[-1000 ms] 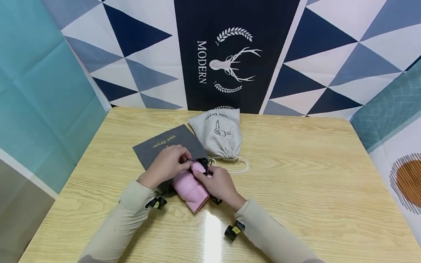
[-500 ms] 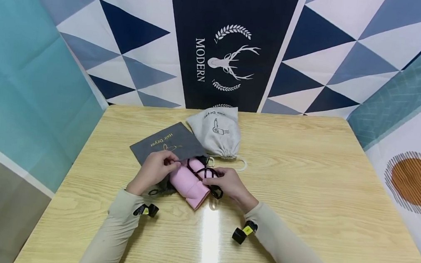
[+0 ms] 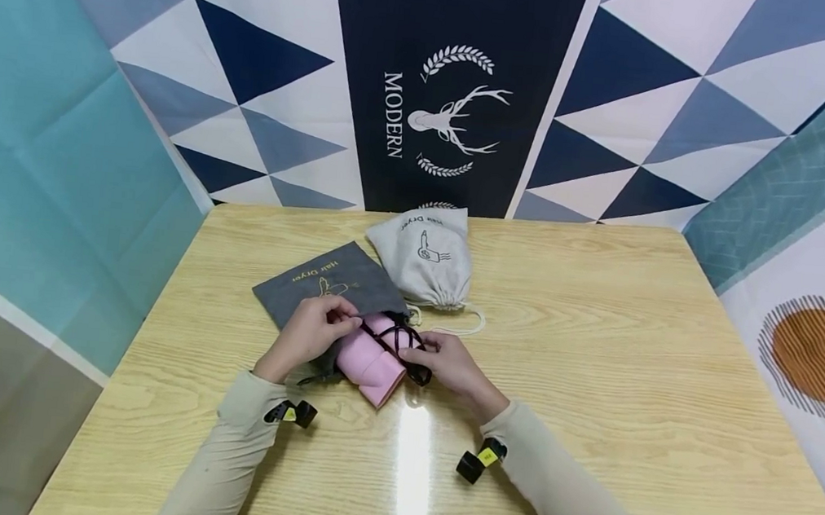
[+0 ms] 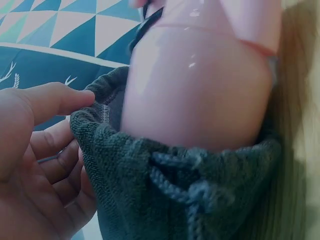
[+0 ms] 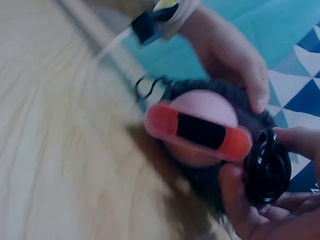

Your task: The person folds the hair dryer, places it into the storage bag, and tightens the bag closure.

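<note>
A pink hair dryer lies partly inside a dark grey drawstring bag marked "Hair Dryer", its nozzle end sticking out of the mouth. My left hand pinches the rim of the bag between thumb and fingers; the left wrist view shows the cloth edge and a knotted drawstring beside the pink body. With my right hand I grip a coiled black cord next to the nozzle. The dryer's far end is hidden in the bag.
Behind the dark bag, a pale drawstring bag with a printed dryer lies on the wooden table, its white string trailing to the right. A patterned cloth wall stands along the table's back edge.
My right hand has drawn back slightly to the right, and the black cord's loops now show in it. The left hand has shifted a little to the left, staying at the bag's rim.
</note>
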{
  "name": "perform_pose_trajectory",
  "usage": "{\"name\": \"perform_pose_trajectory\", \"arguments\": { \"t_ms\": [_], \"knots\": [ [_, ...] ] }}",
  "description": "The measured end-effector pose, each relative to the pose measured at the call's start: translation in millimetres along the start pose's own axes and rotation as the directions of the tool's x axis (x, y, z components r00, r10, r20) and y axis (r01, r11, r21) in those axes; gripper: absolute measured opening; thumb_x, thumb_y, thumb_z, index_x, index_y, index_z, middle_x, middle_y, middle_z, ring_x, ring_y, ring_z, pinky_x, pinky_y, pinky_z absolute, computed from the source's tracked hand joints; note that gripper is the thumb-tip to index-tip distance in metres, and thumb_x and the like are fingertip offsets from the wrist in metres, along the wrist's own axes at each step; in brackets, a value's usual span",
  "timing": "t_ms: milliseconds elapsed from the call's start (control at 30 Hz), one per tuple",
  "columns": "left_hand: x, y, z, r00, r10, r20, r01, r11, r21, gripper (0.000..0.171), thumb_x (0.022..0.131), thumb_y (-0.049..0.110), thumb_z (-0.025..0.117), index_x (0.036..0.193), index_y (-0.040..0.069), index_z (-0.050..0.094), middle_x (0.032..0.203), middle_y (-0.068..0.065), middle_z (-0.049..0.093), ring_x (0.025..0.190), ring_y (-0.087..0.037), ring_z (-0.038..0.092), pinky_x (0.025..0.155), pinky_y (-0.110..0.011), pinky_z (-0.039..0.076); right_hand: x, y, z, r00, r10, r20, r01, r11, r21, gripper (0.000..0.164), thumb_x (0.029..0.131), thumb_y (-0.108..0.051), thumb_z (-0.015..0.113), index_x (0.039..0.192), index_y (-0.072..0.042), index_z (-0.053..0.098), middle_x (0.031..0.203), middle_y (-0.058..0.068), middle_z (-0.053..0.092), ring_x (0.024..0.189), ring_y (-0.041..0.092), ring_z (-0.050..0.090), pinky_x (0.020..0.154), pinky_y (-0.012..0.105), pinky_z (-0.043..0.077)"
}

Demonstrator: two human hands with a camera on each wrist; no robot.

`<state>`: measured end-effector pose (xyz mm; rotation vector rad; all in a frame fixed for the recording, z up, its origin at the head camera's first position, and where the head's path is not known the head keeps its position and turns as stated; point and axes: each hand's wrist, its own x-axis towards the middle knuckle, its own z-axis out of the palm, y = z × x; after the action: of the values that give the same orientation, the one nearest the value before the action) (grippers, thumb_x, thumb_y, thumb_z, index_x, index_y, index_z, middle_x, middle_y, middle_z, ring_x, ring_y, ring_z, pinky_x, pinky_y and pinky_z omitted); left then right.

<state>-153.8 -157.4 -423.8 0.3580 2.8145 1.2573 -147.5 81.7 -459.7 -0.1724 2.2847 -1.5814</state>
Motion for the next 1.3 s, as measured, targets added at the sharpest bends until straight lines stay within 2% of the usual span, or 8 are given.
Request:
{"name": "perform_pose_trajectory", "arguments": {
  "t_ms": [100, 233, 400, 567, 833, 1000, 1167, 1300],
  "knots": [
    [-1.1, -0.4, -1.8, 1.0, -0.015, -0.008, 0.015, 1.0, -0.001, 0.009, 0.09, 0.017, 0.07, 0.093, 0.008, 0.072, 0.082, -0.003, 0.067, 0.072, -0.011, 0.056, 0.067, -0.027, 0.046, -0.2, 2.5, 2.8, 0.998, -0.033, -0.051, 0.031, 0.999, -0.037, 0.027, 0.086, -0.021, 0.071, 0.101, 0.002, 0.071, 0.081, 0.004, 0.068, 0.072, 0.006, 0.055, 0.07, 0.021, 0.045],
    [-1.8, -2.6, -0.9, 1.0, -0.009, 0.006, 0.009, 1.0, -0.003, 0.011, 0.09, 0.018, 0.069, 0.093, 0.008, 0.072, 0.083, -0.004, 0.068, 0.072, -0.011, 0.057, 0.068, -0.026, 0.047, 0.5, 2.6, 10.9, 0.985, -0.03, -0.168, 0.028, 0.999, -0.016, 0.025, 0.084, -0.017, 0.07, 0.099, 0.003, 0.073, 0.077, 0.005, 0.069, 0.067, 0.006, 0.054, 0.064, 0.02, 0.045],
    [-3.0, -3.1, -0.3, 1.0, -0.018, 0.004, 0.018, 1.0, -0.013, 0.011, 0.091, 0.018, 0.069, 0.094, 0.008, 0.072, 0.083, -0.004, 0.068, 0.073, -0.011, 0.057, 0.067, -0.025, 0.047, 1.9, 0.0, 21.3, 0.961, 0.023, -0.275, 0.009, 0.993, 0.116, 0.018, 0.083, -0.014, 0.069, 0.087, 0.004, 0.071, 0.064, -0.001, 0.064, 0.059, 0.005, 0.054, 0.057, 0.018, 0.044],
    [-2.9, 0.9, -0.2, 1.0, -0.026, 0.005, 0.026, 0.999, -0.019, 0.011, 0.09, 0.018, 0.069, 0.094, 0.008, 0.073, 0.084, -0.005, 0.07, 0.072, -0.011, 0.059, 0.067, -0.025, 0.048, 4.3, -2.6, 29.5, 0.955, 0.067, -0.289, 0.019, 0.958, 0.286, 0.018, 0.085, -0.01, 0.067, 0.092, 0.007, 0.069, 0.063, -0.001, 0.066, 0.051, 0.006, 0.059, 0.052, 0.018, 0.047],
    [0.2, 8.7, 4.9, 1.0, 0.009, 0.016, -0.008, 1.0, -0.004, 0.011, 0.089, 0.017, 0.07, 0.093, 0.007, 0.073, 0.083, -0.005, 0.071, 0.072, -0.01, 0.06, 0.068, -0.025, 0.049, 8.9, -3.2, 42.9, 0.95, 0.066, -0.304, 0.036, 0.947, 0.318, 0.03, 0.087, -0.012, 0.066, 0.109, 0.008, 0.068, 0.091, 0.019, 0.071, 0.065, 0.005, 0.06, 0.059, 0.017, 0.051],
    [1.9, 10.7, 7.9, 0.999, 0.034, 0.009, -0.034, 0.999, -0.007, 0.011, 0.089, 0.016, 0.07, 0.093, 0.006, 0.073, 0.082, -0.005, 0.071, 0.07, -0.009, 0.059, 0.067, -0.023, 0.048, 13.8, -3.8, 52.3, 0.941, 0.06, -0.333, 0.064, 0.935, 0.348, 0.028, 0.089, -0.011, 0.064, 0.107, 0.009, 0.067, 0.084, 0.01, 0.07, 0.065, 0.003, 0.058, 0.058, 0.016, 0.049],
    [1.9, 12.2, 10.6, 0.999, 0.036, 0.026, -0.035, 0.999, -0.029, 0.012, 0.09, 0.016, 0.07, 0.094, 0.005, 0.073, 0.082, -0.006, 0.071, 0.069, -0.009, 0.059, 0.066, -0.023, 0.049, 19.9, -5.7, 61.6, 0.93, 0.075, -0.36, 0.075, 0.921, 0.383, 0.019, 0.087, -0.013, 0.065, 0.095, 0.005, 0.068, 0.07, -0.005, 0.061, 0.061, 0.003, 0.055, 0.056, 0.017, 0.046],
    [1.0, 13.2, 13.0, 0.997, 0.038, 0.07, -0.034, 0.998, -0.058, 0.012, 0.091, 0.017, 0.069, 0.094, 0.006, 0.073, 0.084, -0.006, 0.071, 0.072, -0.008, 0.06, 0.068, -0.023, 0.049, 26.3, -6.1, 69.3, 0.915, 0.085, -0.394, 0.072, 0.928, 0.366, 0.013, 0.084, -0.011, 0.065, 0.088, 0.001, 0.065, 0.074, -0.002, 0.061, 0.067, 0.006, 0.055, 0.062, 0.02, 0.046]
  ]
}}
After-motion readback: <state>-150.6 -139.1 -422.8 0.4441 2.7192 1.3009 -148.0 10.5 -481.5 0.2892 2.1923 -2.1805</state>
